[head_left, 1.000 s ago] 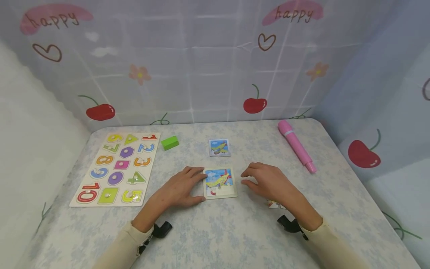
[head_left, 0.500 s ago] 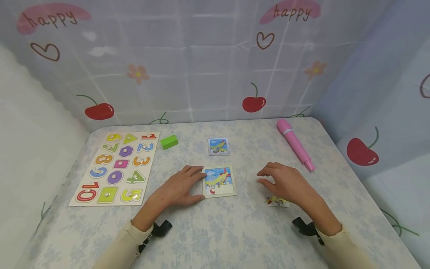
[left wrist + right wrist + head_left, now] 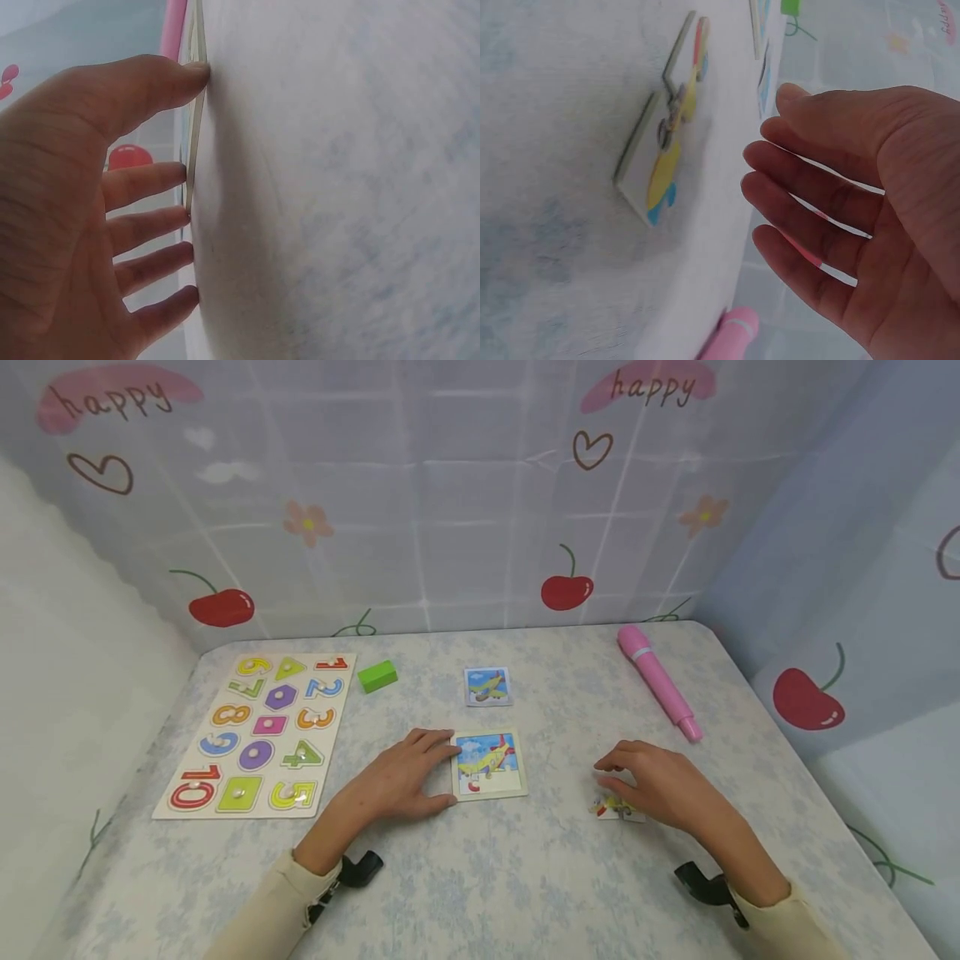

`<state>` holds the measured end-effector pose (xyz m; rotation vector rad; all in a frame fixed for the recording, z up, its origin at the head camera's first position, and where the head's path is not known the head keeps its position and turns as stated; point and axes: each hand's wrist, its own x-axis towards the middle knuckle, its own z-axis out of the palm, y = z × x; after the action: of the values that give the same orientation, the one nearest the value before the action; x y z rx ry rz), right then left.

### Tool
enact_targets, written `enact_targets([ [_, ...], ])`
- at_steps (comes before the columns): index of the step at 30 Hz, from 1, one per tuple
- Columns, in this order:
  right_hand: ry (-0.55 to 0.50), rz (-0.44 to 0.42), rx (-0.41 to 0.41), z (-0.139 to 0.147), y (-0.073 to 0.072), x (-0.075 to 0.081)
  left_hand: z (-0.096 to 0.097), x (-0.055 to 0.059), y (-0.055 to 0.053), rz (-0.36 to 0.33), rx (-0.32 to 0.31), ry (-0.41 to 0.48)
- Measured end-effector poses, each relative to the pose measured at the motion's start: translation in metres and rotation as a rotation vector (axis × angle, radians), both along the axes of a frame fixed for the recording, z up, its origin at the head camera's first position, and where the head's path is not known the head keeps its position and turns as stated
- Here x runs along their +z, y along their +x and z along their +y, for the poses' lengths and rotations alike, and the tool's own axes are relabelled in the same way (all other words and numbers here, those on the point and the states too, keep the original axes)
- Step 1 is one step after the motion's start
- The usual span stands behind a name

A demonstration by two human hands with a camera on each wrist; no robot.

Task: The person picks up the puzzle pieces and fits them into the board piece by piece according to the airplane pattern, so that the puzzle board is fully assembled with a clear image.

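Observation:
A small square jigsaw board with an airplane picture lies mid-table; its lower right part shows bare base. My left hand rests at the board's left side, thumb tip at the near corner and fingertips along the edge, as the left wrist view also shows. My right hand hovers with loosely bent fingers and nothing in them, just above some loose puzzle pieces. In the right wrist view, two puzzle pieces with yellow, blue and red print lie flat on the table, apart from the fingertips.
Beyond the board lies a small airplane picture card. A number-and-shape peg board and a green block are on the left. At the back right lies a pink, pen-shaped toy. A printed curtain hangs behind the table.
My right hand has moved from beside the board rightward and toward me, over the loose puzzle pieces, which show more now. The left hand and the board have stayed in place.

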<state>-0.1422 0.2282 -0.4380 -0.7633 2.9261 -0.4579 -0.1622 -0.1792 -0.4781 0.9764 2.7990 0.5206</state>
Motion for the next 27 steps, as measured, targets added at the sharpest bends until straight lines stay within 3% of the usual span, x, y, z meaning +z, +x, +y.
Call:
enact_targets([
  [6, 0.003, -0.048, -0.01, 0.006, 0.005, -0.005, -0.001, -0.001, 0.0, 0.016, -0.005, -0.004],
  [12, 0.002, -0.106, 0.029, 0.013, 0.009, -0.012, -0.002, -0.001, 0.001, 0.033, -0.01, 0.006],
  [27, -0.053, -0.125, 0.132, 0.02, 0.01, -0.019, -0.001, 0.0, 0.0, 0.015, -0.014, 0.024],
])
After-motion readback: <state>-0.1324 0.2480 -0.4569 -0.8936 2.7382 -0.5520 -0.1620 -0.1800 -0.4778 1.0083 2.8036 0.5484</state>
